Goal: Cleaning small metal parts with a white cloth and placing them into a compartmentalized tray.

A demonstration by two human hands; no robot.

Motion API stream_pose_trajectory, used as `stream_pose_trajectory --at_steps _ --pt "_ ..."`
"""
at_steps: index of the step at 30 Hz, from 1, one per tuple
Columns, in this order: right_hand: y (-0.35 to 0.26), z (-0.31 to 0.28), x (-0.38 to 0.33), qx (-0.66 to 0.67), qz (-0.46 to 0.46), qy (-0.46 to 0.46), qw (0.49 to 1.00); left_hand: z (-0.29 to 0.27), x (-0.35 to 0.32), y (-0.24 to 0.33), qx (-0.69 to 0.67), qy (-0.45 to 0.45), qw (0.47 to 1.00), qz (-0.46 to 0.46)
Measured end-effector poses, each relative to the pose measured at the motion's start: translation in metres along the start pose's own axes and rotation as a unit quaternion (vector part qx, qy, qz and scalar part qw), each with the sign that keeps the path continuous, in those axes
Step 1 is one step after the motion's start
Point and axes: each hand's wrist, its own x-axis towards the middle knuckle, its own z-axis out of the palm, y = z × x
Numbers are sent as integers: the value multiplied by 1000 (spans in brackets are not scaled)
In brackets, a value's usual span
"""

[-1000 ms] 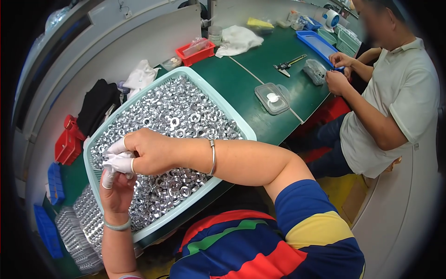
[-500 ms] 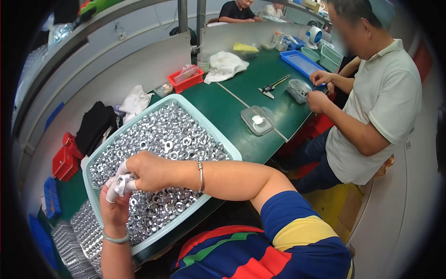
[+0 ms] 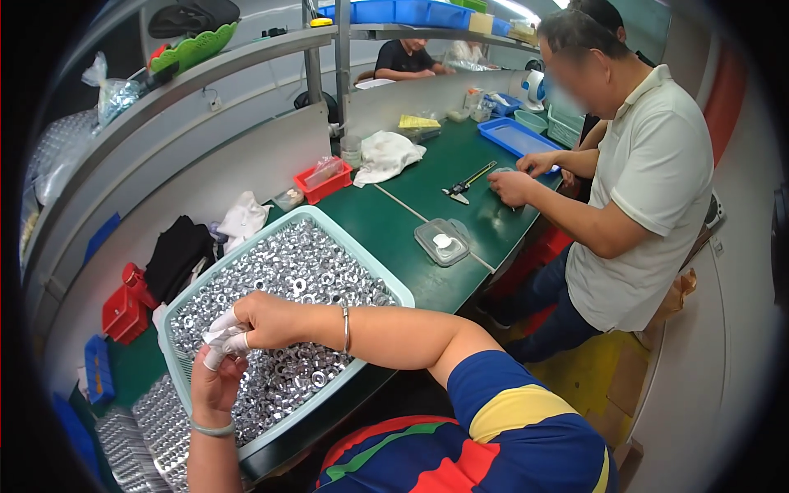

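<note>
My left hand (image 3: 217, 384) and my right hand (image 3: 265, 319) meet over the near left part of a pale green plastic basket (image 3: 362, 253). White finger covers sit on several of my fingertips. Between the pinched fingers of both hands is a small shiny metal ring-like part (image 3: 220, 336), mostly hidden by the fingers. A heap of loose silvery metal rings (image 3: 304, 283), looking like flanged nuts or collars, fills the basket below. Beside the basket at the lower left, similar parts stand in neat rows (image 3: 168, 423).
A green table (image 3: 419, 209) bears a clear lidded box (image 3: 442, 241), a caliper (image 3: 469, 181), a red bin (image 3: 323, 182) and a white cloth (image 3: 388, 158). At left are a black cloth (image 3: 177, 259), another red bin (image 3: 125, 315) and a blue bin (image 3: 99, 371). A co-worker (image 3: 649, 185) stands at right.
The head view has shifted, so the basket and table sit lower and more shelf shows above. My hands stay together at the small metal part. The co-worker's hands have moved closer together over the table.
</note>
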Motion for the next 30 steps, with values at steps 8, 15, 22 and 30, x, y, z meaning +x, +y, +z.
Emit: stream_pose_trajectory --at_steps 8,15,22,30 --pt "11 -10 -4 -57 -31 -5 998 7 17 -8 11 -60 998 -13" --pt "43 26 17 148 62 5 987 -50 14 -19 -62 -61 996 12" --pt "44 67 18 152 144 78 975 -73 -29 2 -137 -108 983 57" --pt "24 99 7 141 190 83 968 -77 -77 12 -210 -66 972 78"
